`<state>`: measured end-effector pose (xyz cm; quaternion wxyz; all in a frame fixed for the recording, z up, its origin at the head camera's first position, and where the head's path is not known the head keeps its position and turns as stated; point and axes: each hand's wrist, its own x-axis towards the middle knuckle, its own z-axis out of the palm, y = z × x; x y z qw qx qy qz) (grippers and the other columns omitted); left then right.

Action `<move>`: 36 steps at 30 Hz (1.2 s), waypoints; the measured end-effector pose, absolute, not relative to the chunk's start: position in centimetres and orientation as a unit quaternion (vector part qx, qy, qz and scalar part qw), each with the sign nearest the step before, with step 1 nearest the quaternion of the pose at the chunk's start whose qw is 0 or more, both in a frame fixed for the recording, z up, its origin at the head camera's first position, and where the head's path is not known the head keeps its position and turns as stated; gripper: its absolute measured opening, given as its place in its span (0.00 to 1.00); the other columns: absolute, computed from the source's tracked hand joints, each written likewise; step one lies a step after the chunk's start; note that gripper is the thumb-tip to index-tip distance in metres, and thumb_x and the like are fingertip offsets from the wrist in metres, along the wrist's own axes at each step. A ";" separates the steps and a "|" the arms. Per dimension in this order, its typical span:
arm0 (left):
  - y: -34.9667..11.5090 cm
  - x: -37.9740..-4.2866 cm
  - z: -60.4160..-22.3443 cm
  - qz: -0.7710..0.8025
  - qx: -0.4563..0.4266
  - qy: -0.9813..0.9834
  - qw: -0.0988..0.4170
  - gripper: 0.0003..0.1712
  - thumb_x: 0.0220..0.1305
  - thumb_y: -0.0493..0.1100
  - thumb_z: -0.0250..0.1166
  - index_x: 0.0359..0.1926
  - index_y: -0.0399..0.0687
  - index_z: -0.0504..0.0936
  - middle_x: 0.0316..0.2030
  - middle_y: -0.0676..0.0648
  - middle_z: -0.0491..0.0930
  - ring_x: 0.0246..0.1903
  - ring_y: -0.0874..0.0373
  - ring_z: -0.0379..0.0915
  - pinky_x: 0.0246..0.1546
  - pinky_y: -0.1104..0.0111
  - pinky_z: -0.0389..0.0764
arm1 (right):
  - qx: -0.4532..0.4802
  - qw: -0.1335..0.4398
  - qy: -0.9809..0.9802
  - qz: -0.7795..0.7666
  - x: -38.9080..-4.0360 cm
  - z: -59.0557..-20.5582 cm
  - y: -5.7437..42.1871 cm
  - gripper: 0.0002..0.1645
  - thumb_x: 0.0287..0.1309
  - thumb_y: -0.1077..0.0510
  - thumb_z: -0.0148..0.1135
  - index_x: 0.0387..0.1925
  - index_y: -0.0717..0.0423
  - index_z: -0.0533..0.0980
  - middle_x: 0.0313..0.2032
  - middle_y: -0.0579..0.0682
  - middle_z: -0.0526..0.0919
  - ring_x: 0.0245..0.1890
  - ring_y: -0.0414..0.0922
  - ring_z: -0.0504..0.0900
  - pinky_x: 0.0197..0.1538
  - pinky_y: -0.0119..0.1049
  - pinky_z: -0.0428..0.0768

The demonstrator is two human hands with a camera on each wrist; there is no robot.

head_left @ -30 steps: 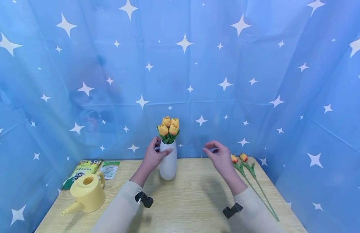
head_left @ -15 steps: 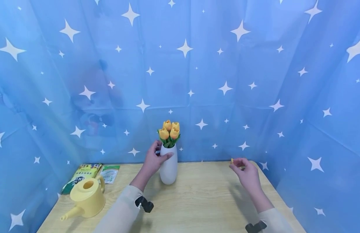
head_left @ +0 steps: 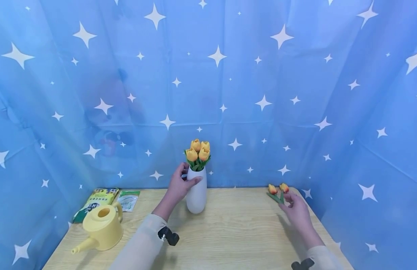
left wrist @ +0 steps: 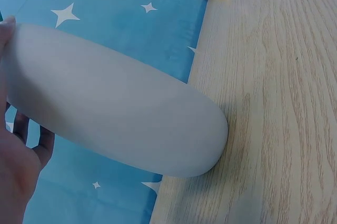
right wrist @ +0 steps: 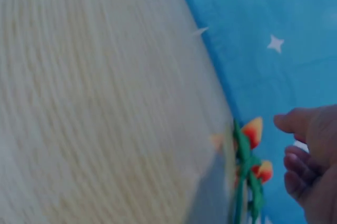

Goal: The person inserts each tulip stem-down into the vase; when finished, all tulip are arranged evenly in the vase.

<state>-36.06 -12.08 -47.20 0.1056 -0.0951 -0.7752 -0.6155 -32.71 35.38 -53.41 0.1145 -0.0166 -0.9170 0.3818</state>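
Note:
My left hand [head_left: 179,185] grips a white vase [head_left: 196,195] near its top, thumb in front and fingers behind. In the left wrist view the same smooth vase [left wrist: 116,103] spans the frame. Several yellow tulips [head_left: 198,150] with green leaves stand in its mouth. At the far right of the table, two orange-yellow tulips [head_left: 273,189] lie with their heads by the back edge. Over their stems hovers my right hand [head_left: 298,213], fingers loosely bent. In the right wrist view a gap shows between its thumb and the tulips [right wrist: 253,132]; most of the stems are hidden.
A pale yellow watering can [head_left: 103,228] stands at the left of the wooden table [head_left: 228,232], spout toward the front left. Behind it lie a yellow-green bag [head_left: 101,197] and a small white-green packet [head_left: 128,201]. A blue star-patterned curtain [head_left: 235,93] hangs behind.
My right hand has moved right and down from beside the vase to the two loose tulips. The left hand keeps its hold on the vase. The head view has tilted slightly.

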 end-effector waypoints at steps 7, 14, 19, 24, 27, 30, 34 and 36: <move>-12.0 -36.1 -47.1 -0.615 -0.084 -0.778 0.101 0.36 0.61 0.61 0.85 0.60 0.56 0.75 0.59 0.44 0.79 0.59 0.41 0.79 0.61 0.42 0.84 | -0.031 0.085 -0.923 0.374 -33.1 -54.6 36.4 0.32 0.71 0.62 0.73 0.70 0.73 0.73 0.62 0.76 0.78 0.60 0.70 0.81 0.59 0.64 0.83; -12.1 -36.1 -46.9 -0.616 -0.087 -0.776 0.102 0.35 0.62 0.60 0.84 0.60 0.56 0.75 0.59 0.43 0.79 0.60 0.39 0.79 0.61 0.42 0.84 | -0.049 0.061 -0.928 0.365 -33.0 -55.3 36.8 0.32 0.72 0.62 0.70 0.70 0.74 0.72 0.62 0.78 0.77 0.63 0.74 0.77 0.63 0.69 0.78; -12.2 -36.0 -47.0 -0.614 -0.089 -0.778 0.099 0.35 0.63 0.59 0.84 0.60 0.56 0.75 0.59 0.44 0.79 0.60 0.40 0.79 0.61 0.42 0.83 | -0.060 0.053 -0.934 0.349 -32.7 -55.8 36.9 0.30 0.72 0.62 0.69 0.68 0.76 0.73 0.58 0.77 0.81 0.61 0.74 0.79 0.63 0.69 0.78; -12.1 -36.0 -46.9 -0.617 -0.095 -0.774 0.100 0.35 0.62 0.59 0.84 0.60 0.55 0.75 0.59 0.43 0.79 0.59 0.41 0.79 0.61 0.42 0.83 | -0.066 0.060 -0.934 0.346 -32.7 -56.0 37.1 0.26 0.72 0.65 0.67 0.65 0.76 0.75 0.53 0.74 0.84 0.56 0.71 0.83 0.58 0.66 0.81; -12.0 -36.1 -46.9 -0.618 -0.097 -0.773 0.102 0.34 0.63 0.59 0.84 0.59 0.55 0.75 0.58 0.44 0.79 0.59 0.42 0.79 0.60 0.43 0.84 | -0.067 0.062 -0.934 0.346 -32.7 -56.1 37.2 0.23 0.72 0.66 0.67 0.63 0.76 0.78 0.50 0.71 0.86 0.53 0.68 0.85 0.54 0.62 0.83; -12.0 -36.1 -46.9 -0.620 -0.102 -0.771 0.105 0.33 0.64 0.58 0.84 0.59 0.54 0.75 0.58 0.43 0.79 0.58 0.42 0.79 0.60 0.43 0.84 | -0.068 0.062 -0.932 0.350 -32.8 -56.1 37.3 0.21 0.71 0.66 0.67 0.60 0.75 0.80 0.47 0.68 0.87 0.50 0.65 0.85 0.52 0.58 0.84; -12.0 -36.2 -47.0 -0.627 -0.109 -0.763 0.110 0.32 0.64 0.54 0.84 0.58 0.52 0.75 0.57 0.42 0.79 0.56 0.42 0.80 0.57 0.45 0.84 | -0.068 0.059 -0.928 0.361 -32.8 -56.2 37.3 0.19 0.70 0.66 0.66 0.58 0.74 0.82 0.47 0.65 0.87 0.49 0.61 0.85 0.48 0.53 0.84; -12.0 -36.3 -47.1 -0.630 -0.110 -0.761 0.111 0.32 0.64 0.53 0.85 0.58 0.51 0.75 0.56 0.41 0.79 0.56 0.42 0.80 0.56 0.46 0.84 | -0.068 0.059 -0.927 0.365 -32.7 -56.2 37.2 0.19 0.70 0.66 0.66 0.57 0.74 0.82 0.46 0.65 0.87 0.49 0.60 0.85 0.45 0.48 0.84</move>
